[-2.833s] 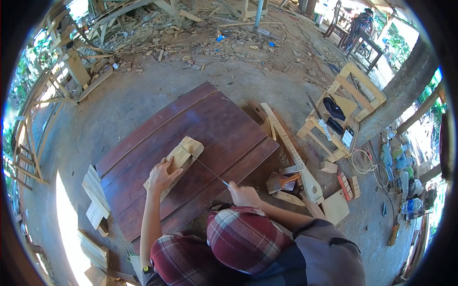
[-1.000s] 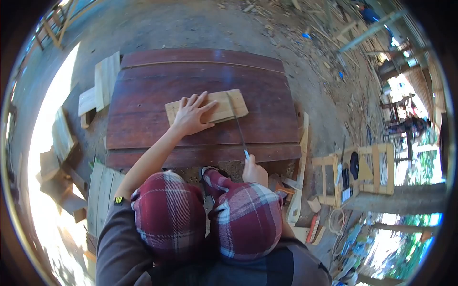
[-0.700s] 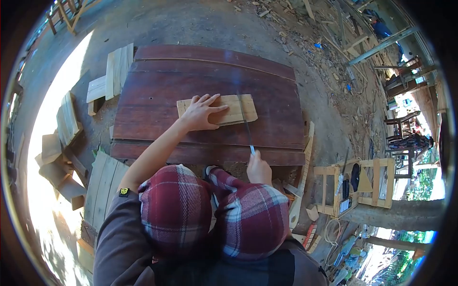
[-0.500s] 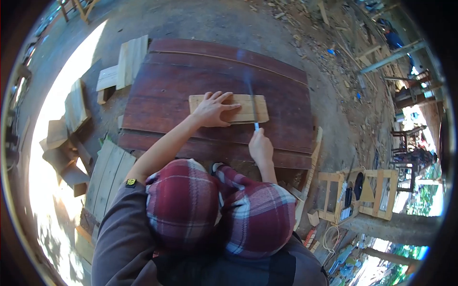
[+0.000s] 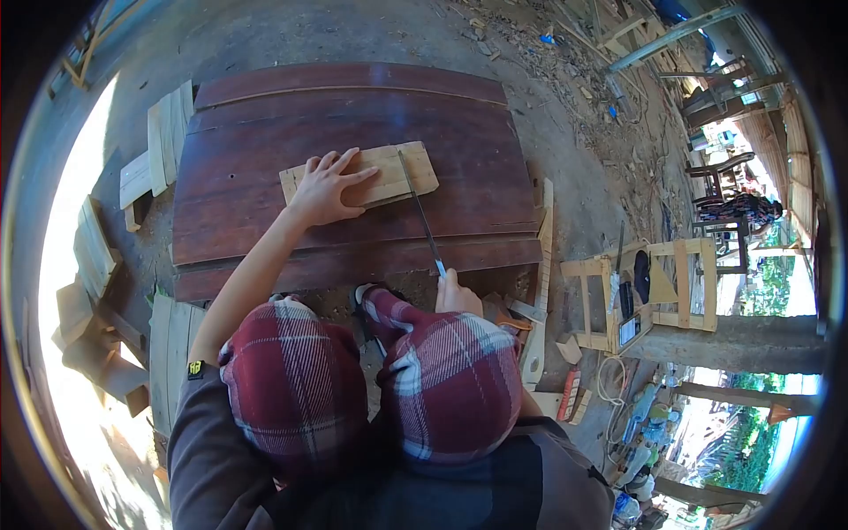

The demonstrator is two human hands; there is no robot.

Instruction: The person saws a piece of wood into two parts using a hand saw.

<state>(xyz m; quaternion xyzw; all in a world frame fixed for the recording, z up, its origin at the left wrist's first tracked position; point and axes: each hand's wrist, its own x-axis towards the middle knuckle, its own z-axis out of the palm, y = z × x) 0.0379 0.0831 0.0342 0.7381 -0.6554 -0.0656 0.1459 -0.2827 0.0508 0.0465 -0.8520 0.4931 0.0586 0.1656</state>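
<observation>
Left hand (image 5: 327, 192), fingers spread wide, presses one pale board (image 5: 389, 181) onto the middle of one dark table (image 5: 477, 194). Right hand (image 5: 458, 295), just past the table's near edge, is closed around one thin saw (image 5: 430, 237). Sawing across the board near its right end seems underway; the next stroke calls for a steady board.

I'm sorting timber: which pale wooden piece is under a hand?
The pale rectangular wooden block on the reddish-brown wooden panel, under the spread left hand; the pale wooden boards left of the panel are untouched.
</observation>
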